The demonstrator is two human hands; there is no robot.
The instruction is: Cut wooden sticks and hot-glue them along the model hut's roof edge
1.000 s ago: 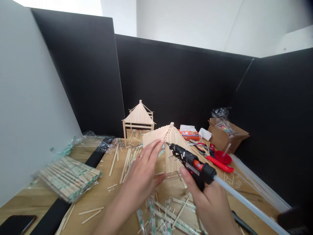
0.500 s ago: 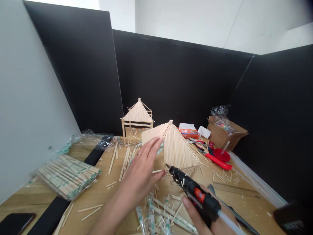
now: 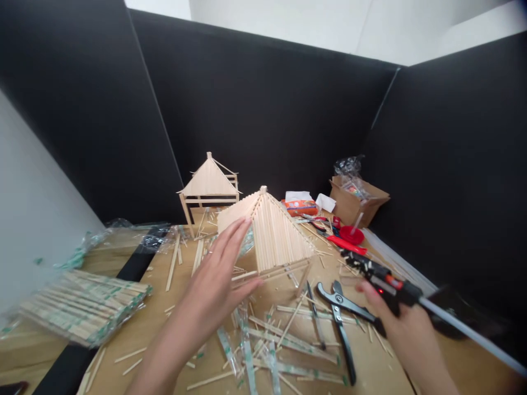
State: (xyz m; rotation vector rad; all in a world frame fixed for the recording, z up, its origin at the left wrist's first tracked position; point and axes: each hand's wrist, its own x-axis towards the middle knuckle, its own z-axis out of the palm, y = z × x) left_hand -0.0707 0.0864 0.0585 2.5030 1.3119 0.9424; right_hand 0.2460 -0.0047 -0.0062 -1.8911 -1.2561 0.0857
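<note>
- Near stick model (image 3: 282, 236): bare pale wood, matt, its roof finely ridged.
- Far stick model (image 3: 209, 180), behind the near stick model: similar matt wood.
- Glue gun (image 3: 373, 271), right of the near stick model: black plastic, roughened by pale specks; its glue stick (image 3: 465, 330) translucent and smooth.
- Stick packet (image 3: 86, 307), left of the near stick model: wood under crinkled, glossy clear film.
- Carton (image 3: 343, 203), beyond the near stick model at right: matt brown cardboard.

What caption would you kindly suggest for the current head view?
Left hand at a stick roof; right hand holding a glue gun.
</note>
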